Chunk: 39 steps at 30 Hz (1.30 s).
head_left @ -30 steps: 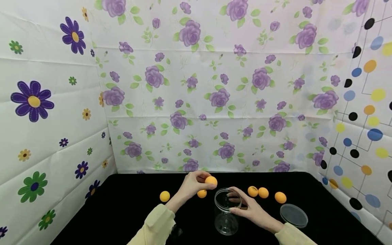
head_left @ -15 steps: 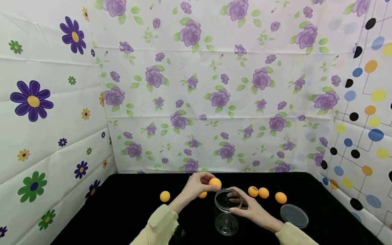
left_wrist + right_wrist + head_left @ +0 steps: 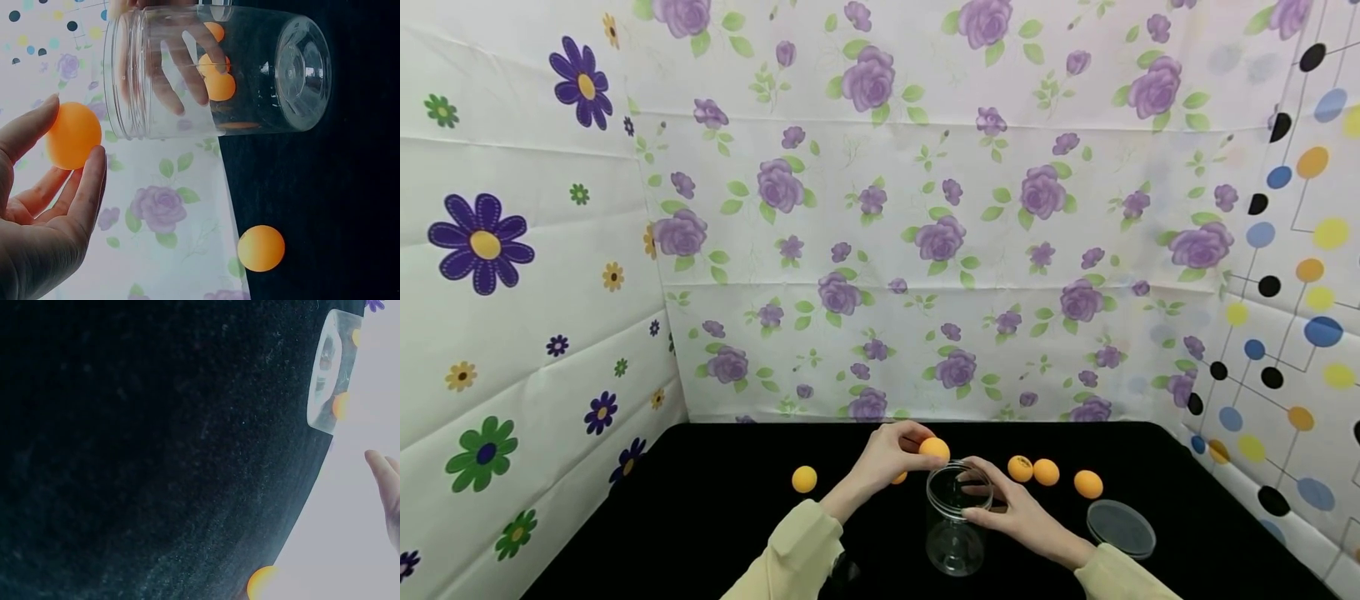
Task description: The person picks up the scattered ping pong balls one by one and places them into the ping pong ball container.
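Note:
My left hand (image 3: 883, 462) pinches an orange table tennis ball (image 3: 934, 450) between thumb and fingertips. The ball sits just above the left side of the open mouth of a clear jar (image 3: 955, 546), which stands upright on the black tabletop. In the left wrist view, a small gap shows between the ball (image 3: 74, 135) and the jar's rim (image 3: 112, 75). Curved around the jar's upper right side, my right hand (image 3: 1022, 517) holds it, thumb in front and fingers behind. The right wrist view catches only part of the right hand (image 3: 389, 487) and the jar's base (image 3: 324, 375).
Three orange balls (image 3: 1046, 472) lie right of the jar, near a round translucent lid (image 3: 1121, 528). Another ball (image 3: 804, 479) rests to the left, and one more (image 3: 899, 477) is mostly hidden behind my left hand. Patterned cloth walls surround the black table (image 3: 715, 517).
My left hand has moved slightly right with the ball, bringing it over the jar's rim. The right hand and the jar have stayed in place.

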{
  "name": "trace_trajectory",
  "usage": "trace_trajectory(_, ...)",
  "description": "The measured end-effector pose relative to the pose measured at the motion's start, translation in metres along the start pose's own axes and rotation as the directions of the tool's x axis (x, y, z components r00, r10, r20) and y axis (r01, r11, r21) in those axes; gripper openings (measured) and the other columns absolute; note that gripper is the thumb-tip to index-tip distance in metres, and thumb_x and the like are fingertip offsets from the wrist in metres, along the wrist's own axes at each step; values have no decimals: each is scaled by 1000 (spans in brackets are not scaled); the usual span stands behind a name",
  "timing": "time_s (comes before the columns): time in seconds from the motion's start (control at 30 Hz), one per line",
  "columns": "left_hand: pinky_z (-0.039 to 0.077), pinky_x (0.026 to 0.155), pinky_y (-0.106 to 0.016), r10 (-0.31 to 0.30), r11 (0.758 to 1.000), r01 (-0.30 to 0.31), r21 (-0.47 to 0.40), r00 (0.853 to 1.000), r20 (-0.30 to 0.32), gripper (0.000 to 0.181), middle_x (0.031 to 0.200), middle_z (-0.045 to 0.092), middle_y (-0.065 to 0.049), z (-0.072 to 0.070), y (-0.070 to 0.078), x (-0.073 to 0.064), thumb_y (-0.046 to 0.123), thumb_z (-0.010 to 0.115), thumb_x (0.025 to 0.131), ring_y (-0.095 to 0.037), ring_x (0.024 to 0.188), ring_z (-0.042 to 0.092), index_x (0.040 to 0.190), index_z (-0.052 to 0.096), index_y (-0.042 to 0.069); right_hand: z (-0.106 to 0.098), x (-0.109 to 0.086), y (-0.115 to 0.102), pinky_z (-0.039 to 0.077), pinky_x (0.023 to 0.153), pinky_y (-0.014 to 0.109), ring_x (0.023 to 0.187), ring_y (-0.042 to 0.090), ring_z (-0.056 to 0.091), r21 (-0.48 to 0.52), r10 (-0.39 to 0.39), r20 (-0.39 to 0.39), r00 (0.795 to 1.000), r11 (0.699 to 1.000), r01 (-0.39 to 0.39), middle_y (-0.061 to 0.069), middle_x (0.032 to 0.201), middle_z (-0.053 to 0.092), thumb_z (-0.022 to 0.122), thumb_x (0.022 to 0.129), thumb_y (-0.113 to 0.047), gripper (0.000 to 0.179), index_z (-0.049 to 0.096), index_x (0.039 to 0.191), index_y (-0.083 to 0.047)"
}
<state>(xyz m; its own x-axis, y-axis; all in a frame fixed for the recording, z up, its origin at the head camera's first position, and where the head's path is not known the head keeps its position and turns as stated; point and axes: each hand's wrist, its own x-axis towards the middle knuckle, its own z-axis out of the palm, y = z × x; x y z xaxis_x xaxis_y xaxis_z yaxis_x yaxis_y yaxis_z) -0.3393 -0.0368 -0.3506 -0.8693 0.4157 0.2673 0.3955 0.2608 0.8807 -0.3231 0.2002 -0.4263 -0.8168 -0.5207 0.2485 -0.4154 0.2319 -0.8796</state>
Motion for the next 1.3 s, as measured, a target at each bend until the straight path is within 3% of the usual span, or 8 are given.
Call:
trace_trajectory(0.27, 49, 63, -30, -15, 1000, 15, -24, 1000, 14, 33, 90, 63, -2, 4, 6, -2, 21, 77, 74, -16, 78, 59, 101, 65, 7, 1, -2, -10, 44, 83, 40, 116, 39, 40, 23, 12, 19, 1000, 1000, -12, 21, 133, 36, 50, 94, -10, 56, 22, 143, -11)
trace_trajectory(0.5, 49, 66, -29, 14, 1000, -14, -6, 1000, 20, 32, 90, 63, -2, 8, 5, -1, 19, 76, 74, -16, 78, 60, 101, 65, 6, 0, 0, 0, 44, 82, 38, 115, 34, 43, 11, 7, 14, 1000, 1000, -8, 15, 133, 37, 51, 94, -14, 55, 26, 142, -20)
trace_trajectory(0.7, 49, 66, -31, 14, 1000, -13, -18, 999, 39, 31, 92, 63, -8, 11, 7, -1, 13, 74, 76, -25, 81, 60, 103, 64, 2, -1, 0, -1, 44, 83, 39, 115, 33, 43, -3, 12, 17, 1000, 1000, -12, 13, 134, 36, 52, 94, -16, 54, 27, 141, -22)
trace_trajectory(0.97, 49, 66, -28, 17, 1000, -16, -4, 998, 53, 32, 87, 63, -1, 15, 7, -3, 22, 76, 74, -18, 78, 59, 101, 65, 8, -2, 0, -1, 44, 82, 40, 115, 35, 42, -1, 20, 19, 1000, 1000, -20, 16, 135, 34, 51, 94, -14, 54, 25, 142, -17)
trace_trajectory(1.3, 48, 66, -27, 28, 1000, -28, 0, 997, 70, 33, 86, 63, 1, 18, 6, -2, 24, 76, 74, -15, 77, 59, 101, 65, 9, 1, -5, -29, 45, 81, 38, 114, 42, 41, -7, 10, 33, 999, 1000, -10, 23, 133, 34, 52, 93, -9, 57, 21, 141, -5)
